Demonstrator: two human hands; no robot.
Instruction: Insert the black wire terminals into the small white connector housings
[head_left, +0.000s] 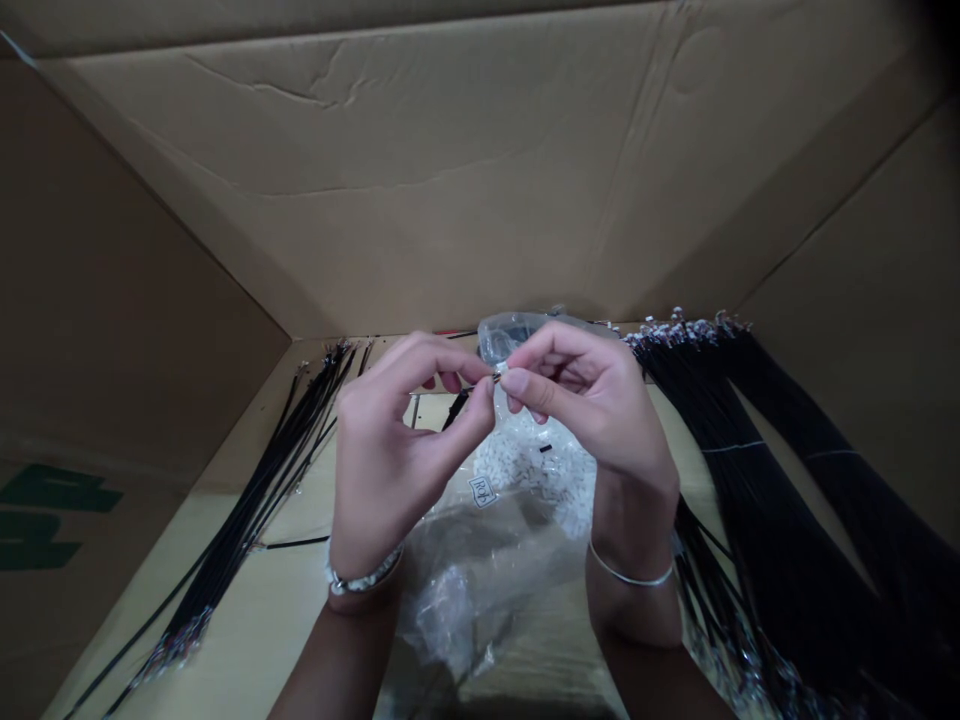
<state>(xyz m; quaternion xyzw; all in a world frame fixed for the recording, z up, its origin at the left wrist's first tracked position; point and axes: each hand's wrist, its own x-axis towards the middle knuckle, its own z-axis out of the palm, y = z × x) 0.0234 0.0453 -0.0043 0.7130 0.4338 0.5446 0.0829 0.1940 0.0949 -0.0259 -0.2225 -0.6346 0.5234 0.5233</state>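
Wire (pixel 496 378) with a small white piece (pixel 502 368) sits between the fingertips of both hands, above the middle of the table (pixel 300 600). The left hand (pixel 416 420) pinches it between thumb and forefinger; the right hand (pixel 581 395) pinches from the other side, thumb in front, so the fingers hide most of the join. Just behind the left thumb a short stretch of black cable (pixel 454 408) shows. Beneath and between the wrists lies a clear plastic bag (pixel 487 560) with many small white parts (pixel 525 455), a printed label (pixel 481 490) and one black scrap (pixel 546 448). The forearms cover some of it. A loose bundle of black cables (pixel 274 480) lies to the left; thicker cable bundles (pixel 757 480) crowd the right, near the right wrist. Cardboard walls (pixel 420 200) close in the back and both sides.
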